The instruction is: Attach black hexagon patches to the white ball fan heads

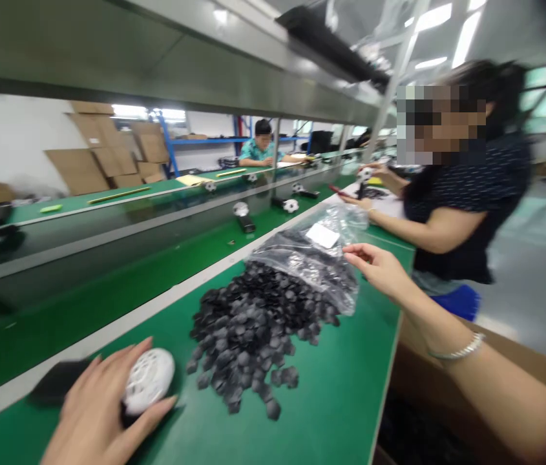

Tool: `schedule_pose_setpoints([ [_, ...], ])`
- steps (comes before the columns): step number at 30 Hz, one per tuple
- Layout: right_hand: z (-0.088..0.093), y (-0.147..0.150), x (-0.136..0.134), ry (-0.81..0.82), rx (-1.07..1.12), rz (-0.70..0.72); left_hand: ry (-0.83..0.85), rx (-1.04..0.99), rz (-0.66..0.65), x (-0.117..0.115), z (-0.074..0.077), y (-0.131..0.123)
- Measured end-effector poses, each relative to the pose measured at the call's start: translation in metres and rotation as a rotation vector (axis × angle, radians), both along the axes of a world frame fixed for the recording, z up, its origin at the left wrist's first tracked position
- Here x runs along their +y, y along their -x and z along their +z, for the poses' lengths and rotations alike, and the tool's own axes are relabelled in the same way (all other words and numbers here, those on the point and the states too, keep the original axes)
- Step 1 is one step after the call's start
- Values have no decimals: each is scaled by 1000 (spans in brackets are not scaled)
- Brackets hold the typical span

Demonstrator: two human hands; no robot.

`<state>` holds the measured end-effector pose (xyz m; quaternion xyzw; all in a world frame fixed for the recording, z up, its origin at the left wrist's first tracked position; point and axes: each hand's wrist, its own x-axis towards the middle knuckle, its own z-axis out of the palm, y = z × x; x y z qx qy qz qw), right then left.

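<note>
Your left hand [101, 403] has its fingers wrapped round a white round piece [151, 379] at the near left part of the green worktop [331, 400]; a black part [57, 382] juts out behind it, close to the pale strip [132, 321] along the worktop's left edge. Your right hand [382, 268] hovers near the right edge, fingertips almost together beside the clear plastic bag [311, 268]; whether they pinch anything, you cannot tell. Between your hands spreads a pile of small black pieces [248, 329], partly under the bag.
</note>
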<state>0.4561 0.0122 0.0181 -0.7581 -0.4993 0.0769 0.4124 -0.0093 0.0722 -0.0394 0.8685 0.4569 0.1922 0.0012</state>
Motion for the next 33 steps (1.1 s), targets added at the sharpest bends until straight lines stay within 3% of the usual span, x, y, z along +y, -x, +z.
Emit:
schedule_pose_setpoints([
  [3, 15, 72, 14, 35, 19, 319, 35, 2, 18, -10, 17, -10],
  [6, 21, 143, 27, 35, -93, 647, 95, -33, -35, -12, 24, -12],
  [11, 8, 219, 53, 44, -307, 912, 159, -86, -92, -15, 28, -8],
  [18, -22, 241, 51, 93, -570, 1084, 183, -96, -93, -16, 25, -11],
  [25, -33, 249, 43, 55, -882, 1044, 165, -60, -29, -19, 27, -16],
  [33, -39, 241, 48, -74, -832, 1031, 68, 53, 69, -32, 32, -28],
])
